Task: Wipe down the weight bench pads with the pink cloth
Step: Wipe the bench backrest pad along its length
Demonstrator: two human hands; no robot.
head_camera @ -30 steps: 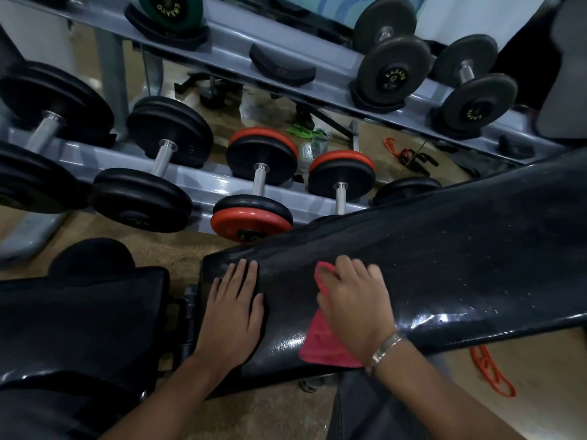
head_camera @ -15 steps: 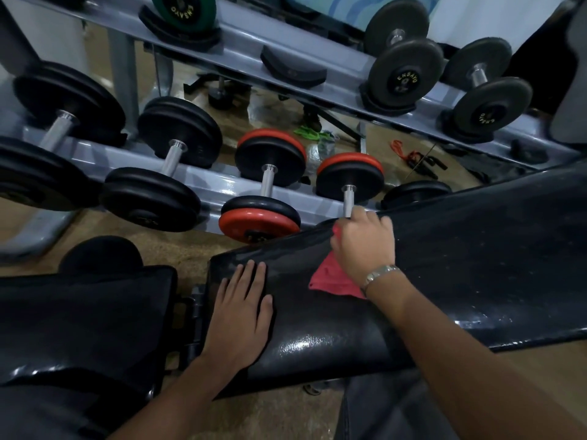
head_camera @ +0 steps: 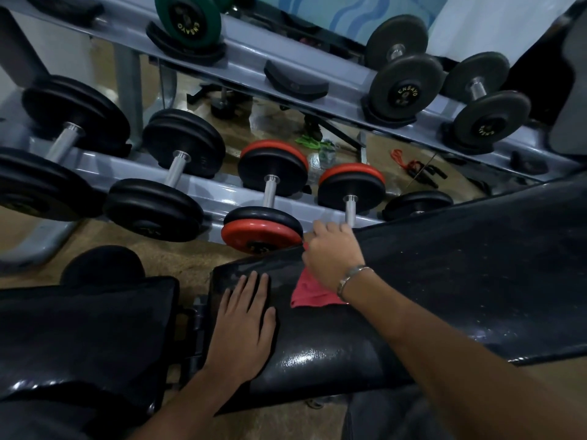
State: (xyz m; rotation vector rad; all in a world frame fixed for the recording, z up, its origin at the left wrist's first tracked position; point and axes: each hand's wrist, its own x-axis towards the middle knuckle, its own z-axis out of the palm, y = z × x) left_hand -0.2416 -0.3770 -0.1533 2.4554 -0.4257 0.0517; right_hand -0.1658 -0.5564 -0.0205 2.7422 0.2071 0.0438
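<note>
The black back pad [head_camera: 444, 281] of the weight bench slopes up to the right and shines wet near its lower end. A second black seat pad [head_camera: 79, 328] lies to the left, joined by a hinge. My left hand [head_camera: 244, 325] rests flat on the back pad's lower end, fingers straight. My right hand [head_camera: 333, 252] presses the pink cloth [head_camera: 309, 292] against the pad's far edge, fingers curled over that edge. Most of the cloth is hidden under the hand and wrist.
A grey two-tier dumbbell rack [head_camera: 286, 68] stands just beyond the bench. Black and red dumbbells [head_camera: 263, 227] sit close to my right hand. A black round pad [head_camera: 101, 265] sits left. Red bands [head_camera: 403, 160] and green straps lie on the tan floor.
My right hand has slid the cloth from the pad's near side up across it to the far edge, then slightly left. My left hand has stayed flat in place.
</note>
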